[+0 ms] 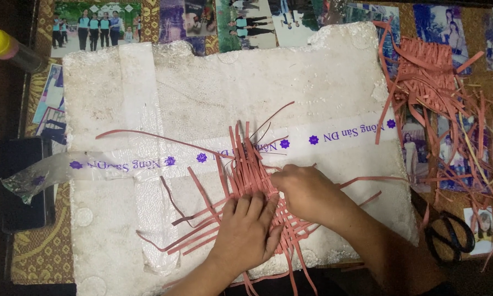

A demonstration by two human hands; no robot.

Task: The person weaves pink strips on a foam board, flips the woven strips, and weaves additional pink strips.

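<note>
A half-woven mat of thin reddish strips (247, 170) lies on a white foam board (202, 93), its loose ends fanning out to every side. My left hand (246, 233) lies flat on the lower part of the weave with fingers together, pressing it down. My right hand (304, 189) rests on the weave's right edge with the fingers curled in and pinching a strip there. One long strip (159, 137) trails off to the left across a band of printed tape (148, 163).
A heap of spare reddish strips (438, 87) lies at the right, over photographs under glass. Black scissors (449, 233) sit at the lower right. A dark phone (24, 181) lies at the left, a yellow-capped bottle (8, 46) at the top left.
</note>
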